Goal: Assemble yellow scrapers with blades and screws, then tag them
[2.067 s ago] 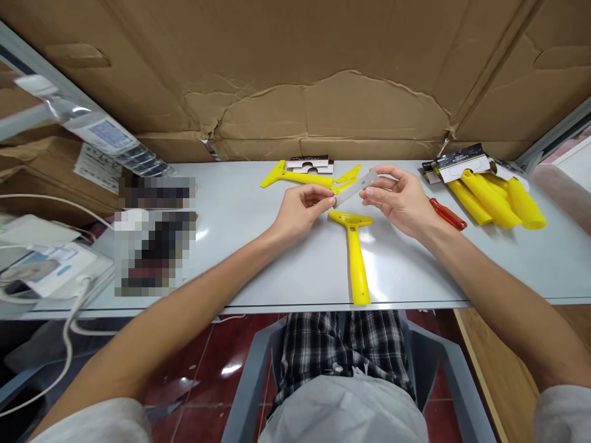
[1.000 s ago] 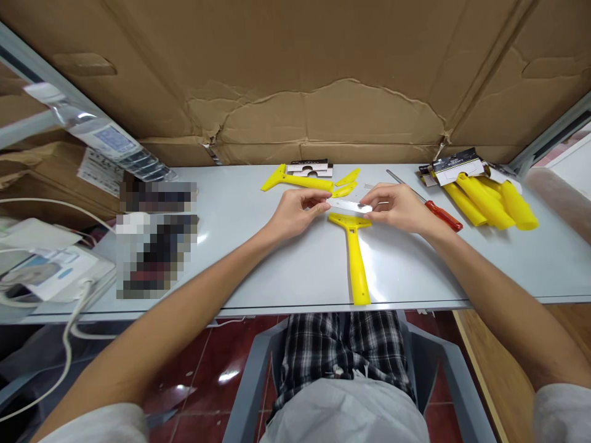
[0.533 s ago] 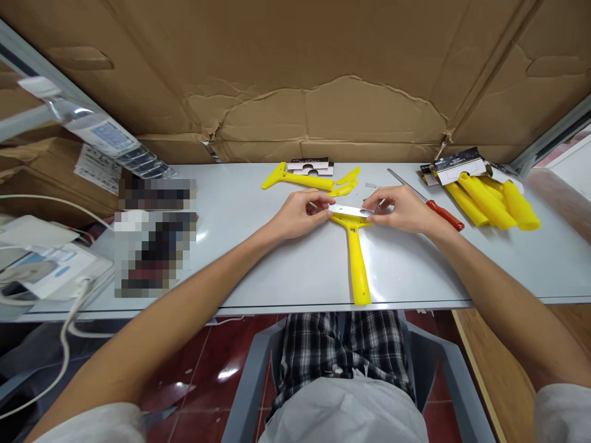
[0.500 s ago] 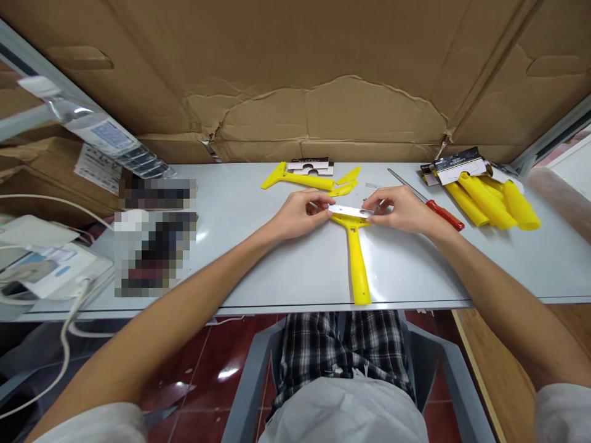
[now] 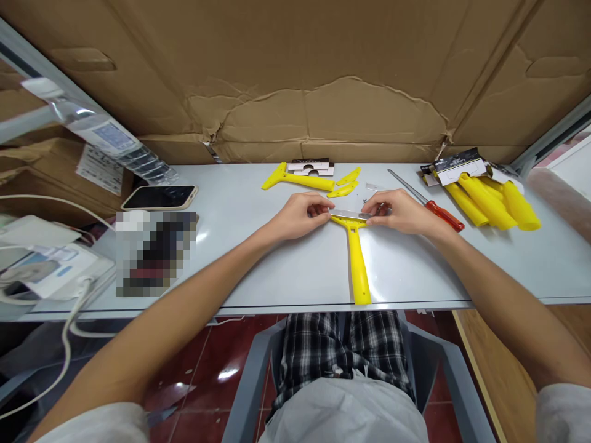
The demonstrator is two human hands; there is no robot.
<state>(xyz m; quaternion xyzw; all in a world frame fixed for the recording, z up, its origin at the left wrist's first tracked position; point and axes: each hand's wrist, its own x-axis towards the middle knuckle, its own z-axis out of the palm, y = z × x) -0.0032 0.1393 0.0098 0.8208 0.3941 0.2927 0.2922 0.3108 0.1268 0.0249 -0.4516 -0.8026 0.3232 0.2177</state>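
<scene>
Between my two hands a thin metal scraper blade [image 5: 347, 213] lies along the head of a yellow scraper handle [image 5: 357, 261]. My left hand [image 5: 300, 214] pinches the blade's left end between thumb and fingers. At the right end, my right hand [image 5: 391, 210] has it pinched the same way. The handle rests on the table, its grip pointing toward me. Behind my hands lie two loose yellow plastic pieces [image 5: 344, 189] and a whole yellow scraper [image 5: 305, 180] on its side. Tiny metal parts sit near my right fingertips, too small to make out.
A red-handled screwdriver [image 5: 443, 215] lies to the right, before a pile of yellow handles [image 5: 489, 200] with black-and-white card. At left are a phone [image 5: 159, 197], a water bottle [image 5: 108, 135], white cables and a blurred-out item. A cardboard wall [image 5: 323, 74] stands behind.
The blade has tilted and sunk slightly toward the scraper head, its face now greyer. Both hands keep their pinch and have barely shifted.
</scene>
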